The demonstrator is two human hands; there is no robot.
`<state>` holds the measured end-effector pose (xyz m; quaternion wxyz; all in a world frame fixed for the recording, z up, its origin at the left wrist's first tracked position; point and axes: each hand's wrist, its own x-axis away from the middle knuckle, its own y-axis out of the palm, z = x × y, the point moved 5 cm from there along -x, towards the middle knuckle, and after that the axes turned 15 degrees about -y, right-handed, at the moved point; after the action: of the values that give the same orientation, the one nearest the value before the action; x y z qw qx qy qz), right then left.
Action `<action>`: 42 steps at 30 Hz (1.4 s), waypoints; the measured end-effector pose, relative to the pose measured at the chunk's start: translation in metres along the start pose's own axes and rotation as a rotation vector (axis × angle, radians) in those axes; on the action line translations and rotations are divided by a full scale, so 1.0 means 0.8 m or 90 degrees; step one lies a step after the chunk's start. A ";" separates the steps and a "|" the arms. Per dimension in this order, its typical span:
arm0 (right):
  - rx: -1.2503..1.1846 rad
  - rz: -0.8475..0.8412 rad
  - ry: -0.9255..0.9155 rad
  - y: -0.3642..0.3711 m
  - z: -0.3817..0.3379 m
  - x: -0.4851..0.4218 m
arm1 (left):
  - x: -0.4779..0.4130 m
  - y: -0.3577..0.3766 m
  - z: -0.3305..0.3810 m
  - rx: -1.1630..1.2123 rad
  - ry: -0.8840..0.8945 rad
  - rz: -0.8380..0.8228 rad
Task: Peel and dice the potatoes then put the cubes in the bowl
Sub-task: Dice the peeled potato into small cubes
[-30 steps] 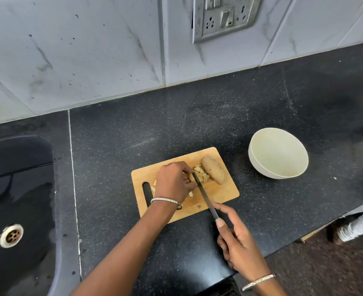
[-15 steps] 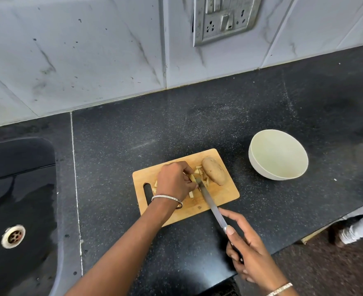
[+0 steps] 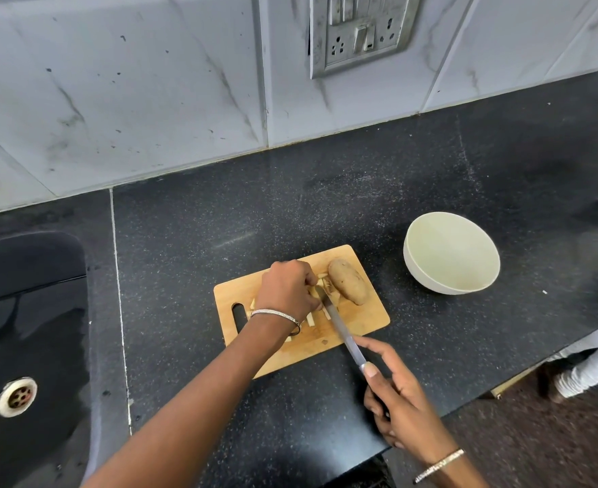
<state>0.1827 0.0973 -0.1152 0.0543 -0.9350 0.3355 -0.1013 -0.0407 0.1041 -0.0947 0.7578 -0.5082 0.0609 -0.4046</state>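
At the near edge of the dark worktop (image 3: 220, 223), a person's right hand (image 3: 399, 406) gripped the handle of a knife (image 3: 343, 332), index finger stretched along the blade's side, a bangle (image 3: 438, 464) on the wrist. The blade angled away and leftward onto a wooden cutting board (image 3: 361, 322), its tip beside the left hand (image 3: 287, 287). That hand, knuckles up and fingers curled, held down a cluster of pale potato strips (image 3: 311, 319) on the middle of the board; how many lay under it could not be seen. Just right of the strips, an unpeeled potato (image 3: 347, 286) lay near the board's far right corner. Beyond the board to the right stood a cream bowl (image 3: 449, 255), apart from it, holding no cubes. A black sink (image 3: 26, 311) with a round drain (image 3: 17, 396) sat at left. Marbled wall tiles (image 3: 114, 100) carried a switch panel (image 3: 359, 29) behind.
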 end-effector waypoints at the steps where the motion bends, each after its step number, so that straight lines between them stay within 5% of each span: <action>1: 0.000 0.003 -0.002 0.002 -0.001 -0.002 | 0.001 0.000 -0.001 0.004 -0.002 0.008; 30: -0.023 0.079 0.001 0.024 -0.008 -0.016 | -0.001 0.016 -0.027 0.222 -0.053 -0.029; 42: 0.157 0.059 -0.091 0.019 -0.017 -0.020 | -0.007 0.006 -0.026 0.119 -0.069 -0.026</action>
<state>0.1581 0.0952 -0.1069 0.1973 -0.9095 0.3588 -0.0722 -0.0521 0.0935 -0.1099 0.7958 -0.4573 -0.0284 -0.3959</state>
